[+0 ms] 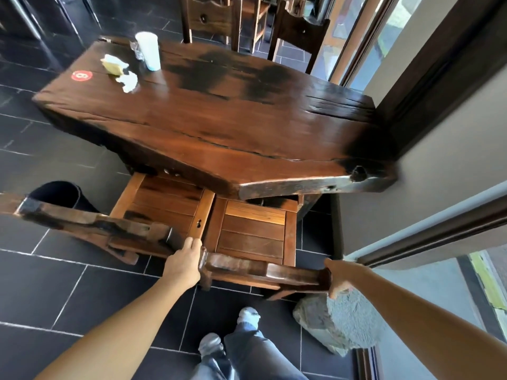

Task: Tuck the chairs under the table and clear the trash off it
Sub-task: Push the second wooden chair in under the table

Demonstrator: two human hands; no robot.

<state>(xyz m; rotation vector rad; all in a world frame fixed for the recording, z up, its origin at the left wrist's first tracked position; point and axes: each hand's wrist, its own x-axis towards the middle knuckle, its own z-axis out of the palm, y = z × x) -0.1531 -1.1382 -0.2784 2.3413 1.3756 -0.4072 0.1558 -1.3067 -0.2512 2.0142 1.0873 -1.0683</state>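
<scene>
Stands at the near long edge of a heavy dark wooden tabletop [219,127], pale shoes [248,315] on the black tiled floor [82,292]. Grips the right chair [252,234] by the top rail of its backrest, one hand at each end: left hand [183,263] at the left end, fingers [193,242] curled over the wood and clamped on it; right hand [336,281] at the right end, fingers wrapped round the rail, thumb underneath. Holds that chair with its slatted seat partly beneath the tabletop, front edge hidden under the slab, backrest well out from it. Looks down on the left chair [164,204] just beside it, seats side by side, likewise only partly under the slab, backrest slanting away toward the left. Faces the trash grouped at the far left corner of the tabletop: a white paper cup [149,50] upright, a crumpled clear wrapper [135,50] touching its left side, a yellowish folded napkin [112,64] nearer, a crumpled white tissue [129,80] just in front of that, a round red sticker [81,75] flat on the wood further left. Has a black bin [60,194] on the floor left of the table, behind the left chair's backrest, and a rough grey stone [337,325] on the floor below the right hand. Sees two far chairs [211,17] beyond the opposite edge, standing apart from the table.
</scene>
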